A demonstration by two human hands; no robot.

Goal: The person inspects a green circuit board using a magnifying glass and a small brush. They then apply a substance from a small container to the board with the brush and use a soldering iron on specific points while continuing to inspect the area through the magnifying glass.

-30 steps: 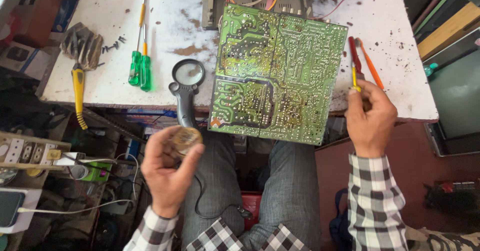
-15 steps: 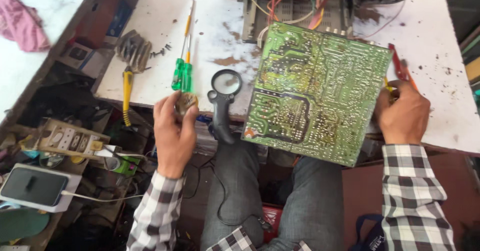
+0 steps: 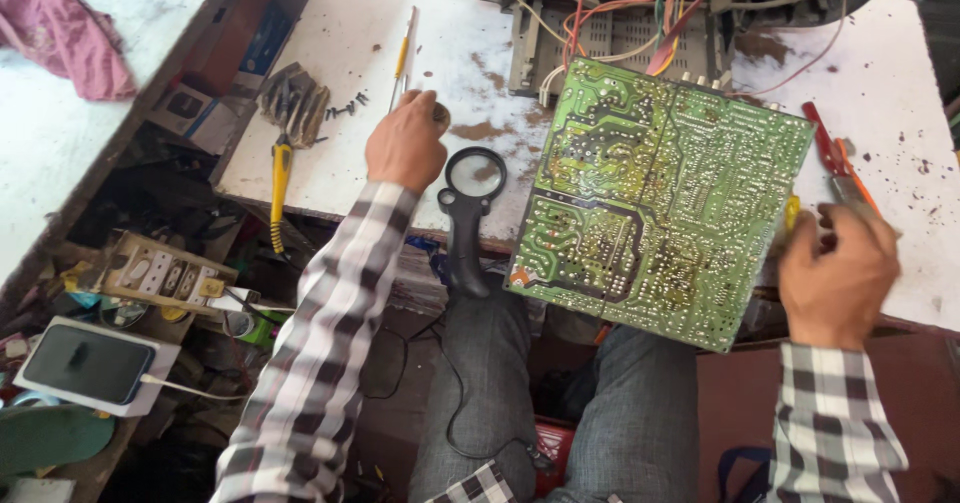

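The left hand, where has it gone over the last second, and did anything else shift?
The left hand rose from the lap onto the white table, carrying a small round object in its grip, and now covers the green screwdriver. The right hand stayed at the right edge of the green circuit board, near the red-handled tools. Board, magnifying glass and pliers lie as before.

Glossy green circuit board [image 3: 655,198], solder-speckled; white table [image 3: 350,153] paint chipped, rough; black plastic magnifier [image 3: 468,218], clear lens; checked cloth sleeves.
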